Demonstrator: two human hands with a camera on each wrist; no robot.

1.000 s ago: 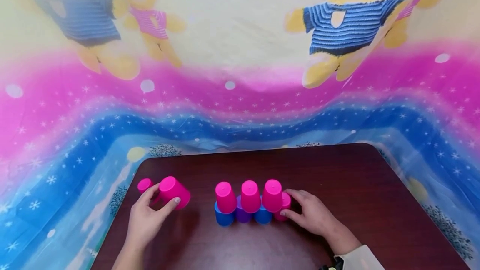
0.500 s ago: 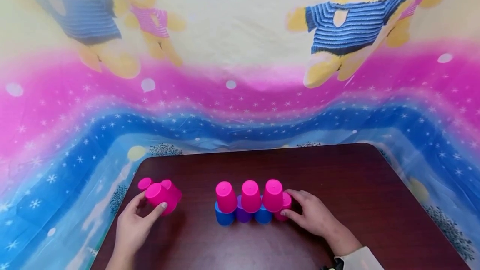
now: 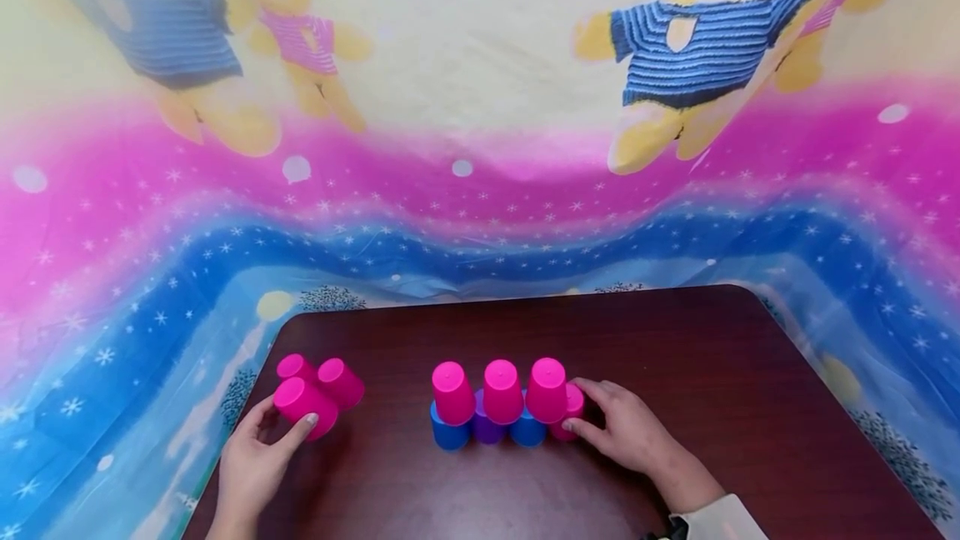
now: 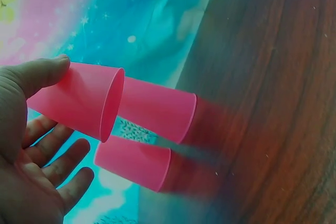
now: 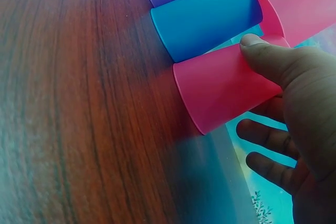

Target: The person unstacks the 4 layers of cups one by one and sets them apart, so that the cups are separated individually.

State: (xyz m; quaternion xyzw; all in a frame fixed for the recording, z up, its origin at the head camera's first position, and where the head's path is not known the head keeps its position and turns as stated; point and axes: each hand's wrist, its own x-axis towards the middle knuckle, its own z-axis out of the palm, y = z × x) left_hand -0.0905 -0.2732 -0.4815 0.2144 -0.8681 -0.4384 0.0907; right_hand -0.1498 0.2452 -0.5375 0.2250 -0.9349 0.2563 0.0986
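Note:
My left hand (image 3: 255, 458) pinches a pink cup (image 3: 306, 408) between thumb and fingers, mouth down. In the left wrist view this cup (image 4: 86, 95) hangs clear of the table, in front of two pink cups (image 4: 157, 108) that stand upside down there. My right hand (image 3: 626, 426) grips the pink cup (image 5: 223, 88) at the right end of a lower row, thumb on its near side. Left of it in that row are a blue cup (image 3: 528, 430), a purple cup (image 3: 488, 425) and another blue cup (image 3: 450, 430). Three pink cups (image 3: 501, 390) form an upper row across them, all upside down.
The dark brown wooden table (image 3: 420, 498) has its left edge close beyond the left-hand cups. A printed cloth (image 3: 480, 215) with bears and snowflakes hangs behind and around the table.
My left hand has moved left and toward me with its pink cup, bringing the two standing pink cups into fuller view. My right hand stays on its cup, and the stacked rows look unchanged.

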